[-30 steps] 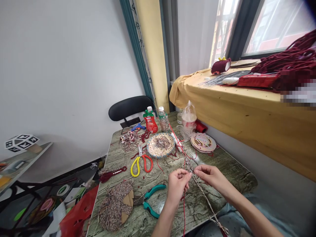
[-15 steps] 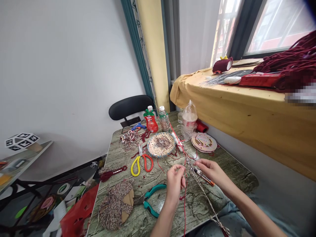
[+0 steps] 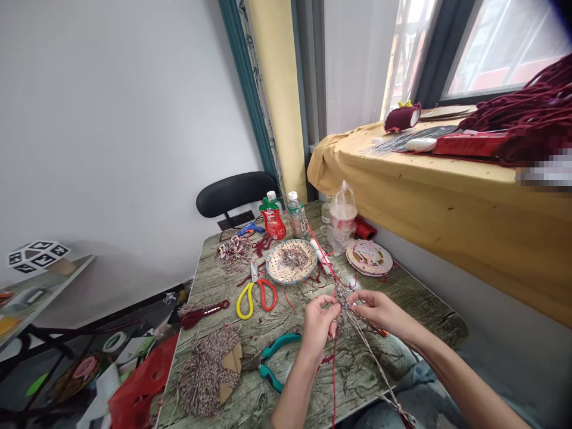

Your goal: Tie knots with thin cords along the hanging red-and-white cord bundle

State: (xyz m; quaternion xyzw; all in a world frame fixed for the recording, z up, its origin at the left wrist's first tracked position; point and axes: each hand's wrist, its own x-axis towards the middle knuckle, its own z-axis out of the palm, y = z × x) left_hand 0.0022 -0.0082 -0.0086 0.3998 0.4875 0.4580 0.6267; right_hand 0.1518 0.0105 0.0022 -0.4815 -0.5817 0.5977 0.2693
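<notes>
Head view: the left hand (image 3: 320,322) and right hand (image 3: 379,313) pinch the cords (image 3: 342,295), which run far to near over the table (image 3: 420,301). Pliers (image 3: 268,351) lie left of the left hand, with scissors (image 3: 255,280) farther off beside the plate (image 3: 273,266).

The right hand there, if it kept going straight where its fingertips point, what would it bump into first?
The right hand would probably meet the bundle of cords first, with the left hand just beyond, though depth is unclear and it may already be touching.
</notes>
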